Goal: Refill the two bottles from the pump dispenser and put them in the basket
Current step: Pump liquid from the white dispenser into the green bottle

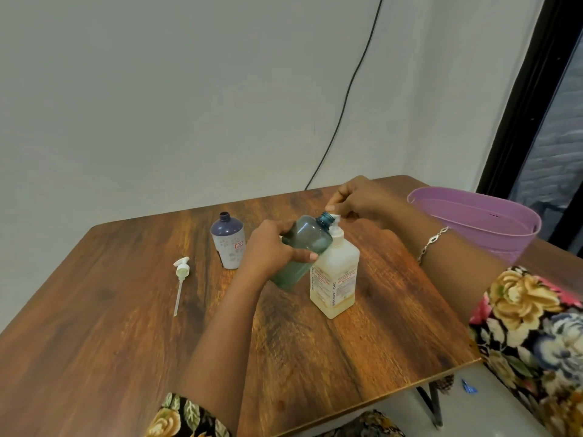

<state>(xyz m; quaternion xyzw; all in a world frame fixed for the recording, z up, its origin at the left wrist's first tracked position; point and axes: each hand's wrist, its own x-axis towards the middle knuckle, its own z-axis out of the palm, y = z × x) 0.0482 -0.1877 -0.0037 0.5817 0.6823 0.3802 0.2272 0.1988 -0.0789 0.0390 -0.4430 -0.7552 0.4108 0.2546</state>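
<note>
My main worry is a spill. The teal bottle [303,244] is held tilted, its narrow open mouth right at the spout of the pump dispenser [336,279]. If the mouth sits slightly off the spout, I judge a stroke would run liquid down the outside of the bottle or onto the tabletop [126,342]. The dispenser stands free, right of the middle, with nothing steadying its body, so an off-centre press could rock or slide it. Its liquid looks low, so it may spit air.

The left grip [271,247] is wrapped round the teal bottle's body, fingers and thumb curled on it, carrying it clear of the tabletop, just beside the dispenser's shoulder. The right grip [362,200] has its fingers bent down onto the white pump head and seems to pinch it; blur hides the exact contact.

The second bottle [228,241] stands upright and uncapped to the left. A loose pump top [181,272] lies further left. The basket [473,231] sits at the far right.
</note>
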